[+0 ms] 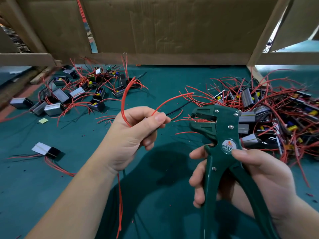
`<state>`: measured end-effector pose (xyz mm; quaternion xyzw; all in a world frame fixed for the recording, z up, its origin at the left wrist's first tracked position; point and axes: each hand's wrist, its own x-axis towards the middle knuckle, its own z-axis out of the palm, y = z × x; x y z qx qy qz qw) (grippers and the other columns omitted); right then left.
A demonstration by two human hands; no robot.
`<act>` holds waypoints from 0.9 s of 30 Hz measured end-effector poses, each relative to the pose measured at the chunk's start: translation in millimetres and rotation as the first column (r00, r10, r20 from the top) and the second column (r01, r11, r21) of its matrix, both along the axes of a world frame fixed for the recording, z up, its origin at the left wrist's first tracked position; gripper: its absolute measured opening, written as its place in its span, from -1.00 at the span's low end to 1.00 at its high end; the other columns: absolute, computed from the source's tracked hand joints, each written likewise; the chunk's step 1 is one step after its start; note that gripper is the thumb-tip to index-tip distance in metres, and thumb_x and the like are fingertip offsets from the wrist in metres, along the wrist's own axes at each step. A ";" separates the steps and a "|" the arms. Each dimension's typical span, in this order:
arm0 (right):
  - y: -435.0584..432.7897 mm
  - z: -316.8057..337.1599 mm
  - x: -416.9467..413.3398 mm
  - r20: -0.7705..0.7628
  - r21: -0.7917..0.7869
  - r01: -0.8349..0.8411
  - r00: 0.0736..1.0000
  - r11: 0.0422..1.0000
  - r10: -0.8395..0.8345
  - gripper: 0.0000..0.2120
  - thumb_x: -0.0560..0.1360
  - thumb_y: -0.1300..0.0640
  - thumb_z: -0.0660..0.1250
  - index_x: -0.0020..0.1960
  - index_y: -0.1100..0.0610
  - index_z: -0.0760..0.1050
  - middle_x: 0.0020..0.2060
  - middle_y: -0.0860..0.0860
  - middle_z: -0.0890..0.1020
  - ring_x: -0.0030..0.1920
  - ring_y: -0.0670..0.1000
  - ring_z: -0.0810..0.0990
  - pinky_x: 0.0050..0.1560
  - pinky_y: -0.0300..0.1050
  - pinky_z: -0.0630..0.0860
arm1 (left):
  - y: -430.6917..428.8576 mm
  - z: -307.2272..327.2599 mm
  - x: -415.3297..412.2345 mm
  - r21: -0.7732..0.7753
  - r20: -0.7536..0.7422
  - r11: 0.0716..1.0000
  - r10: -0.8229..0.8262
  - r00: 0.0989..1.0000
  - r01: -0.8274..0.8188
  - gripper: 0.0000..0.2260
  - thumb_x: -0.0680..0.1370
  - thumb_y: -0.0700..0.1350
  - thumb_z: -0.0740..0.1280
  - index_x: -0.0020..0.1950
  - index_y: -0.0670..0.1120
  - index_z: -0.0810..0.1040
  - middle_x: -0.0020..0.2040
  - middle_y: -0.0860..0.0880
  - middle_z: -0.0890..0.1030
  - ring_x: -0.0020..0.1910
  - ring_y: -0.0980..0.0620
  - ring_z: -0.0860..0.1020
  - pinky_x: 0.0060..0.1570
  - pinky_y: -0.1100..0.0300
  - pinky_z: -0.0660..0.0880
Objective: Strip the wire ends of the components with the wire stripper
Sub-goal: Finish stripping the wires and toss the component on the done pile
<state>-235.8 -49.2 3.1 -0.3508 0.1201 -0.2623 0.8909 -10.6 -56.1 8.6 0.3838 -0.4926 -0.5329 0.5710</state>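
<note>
**Wire tip short of stripper mouth**

Red wire arcs out of L hand, pinched thumb-to-forefinger w/ other red leads looped in the same grasp. Its free end runs right and up-frame, near the stripper's open mouth but apart from it, prob. not yet lined up. Stripper stands upright in R hand, fingers wrapped round both handles, mouth facing left toward the wire. L hand is nearer the tip. Round label reads "W01A"; the rest is illegible. Component piles lie on the mat beyond.
</note>
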 end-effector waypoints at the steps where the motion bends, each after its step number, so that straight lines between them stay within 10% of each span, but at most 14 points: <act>1: -0.3 -0.4 0.4 0.028 0.016 -0.008 1.000 1.000 0.008 -0.55 0.45 0.07 0.35 0.18 0.39 0.48 -0.08 0.39 0.59 -0.14 0.31 0.61 -0.09 0.10 0.56 | -0.3 -0.2 0.0 0.011 -0.002 1.000 0.016 1.000 -0.016 -0.90 0.27 -0.04 0.47 -0.33 -0.06 0.67 -0.37 0.02 0.60 -0.58 0.12 0.30 -0.54 0.31 0.29; 13: 1.5 3.1 9.2 0.151 0.111 -0.062 0.988 0.992 0.045 -0.60 0.62 0.18 0.00 0.28 0.46 0.34 0.16 0.37 0.51 0.14 0.29 0.51 0.18 0.11 0.42 | 1.0 1.6 2.9 0.021 0.036 1.000 0.000 0.999 -0.001 -0.86 0.27 -0.04 0.41 -0.25 -0.03 0.72 -0.40 0.00 0.61 -0.67 0.15 0.26 -0.55 0.40 0.19; 27: 5.6 1.7 1.7 -0.173 -0.109 0.179 0.965 0.978 -0.196 -0.53 0.14 -0.05 0.56 -0.15 0.27 0.57 -0.36 0.34 0.54 -0.34 0.33 0.56 -0.27 0.18 0.53 | -1.1 0.7 6.5 -0.011 0.043 0.999 0.031 0.999 -0.031 -0.88 0.31 -0.05 0.40 -0.26 -0.04 0.71 -0.39 -0.01 0.61 -0.65 0.13 0.29 -0.54 0.37 0.24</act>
